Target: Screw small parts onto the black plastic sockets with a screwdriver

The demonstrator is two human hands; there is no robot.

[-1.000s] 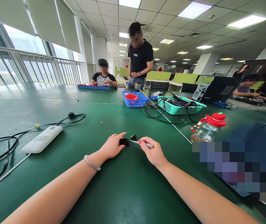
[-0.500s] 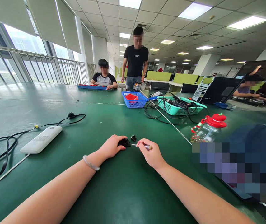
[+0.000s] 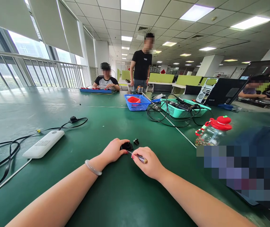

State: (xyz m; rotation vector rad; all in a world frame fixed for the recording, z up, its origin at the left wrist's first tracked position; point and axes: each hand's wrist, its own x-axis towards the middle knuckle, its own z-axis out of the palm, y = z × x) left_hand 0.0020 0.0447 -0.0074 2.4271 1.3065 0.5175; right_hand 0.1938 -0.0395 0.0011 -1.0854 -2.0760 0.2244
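Note:
My left hand (image 3: 114, 149) is closed around a small black part (image 3: 127, 146) on the green table (image 3: 130, 189), thumb on the near side and fingers on the far side. What exactly the part is, I cannot make out. In my right hand (image 3: 148, 161) is a small screwdriver (image 3: 142, 159) with a purplish handle and a tan end cap. Its thin shaft points left, and the tip is at or close to the near right edge of the black part. A second small black piece (image 3: 136, 141) lies just beyond, to the right.
A white power bank (image 3: 44, 143) with cables lies left. Farther back are a blue basket (image 3: 137, 106) and a green basket (image 3: 172, 111) holding cables. A red-lidded bottle (image 3: 216, 129) stands right. One person sits across the table; another person (image 3: 142, 66) stands behind.
My right hand has moved toward me and slightly left, shifting the screwdriver tip to the near side of the black part. The standing person has turned sideways.

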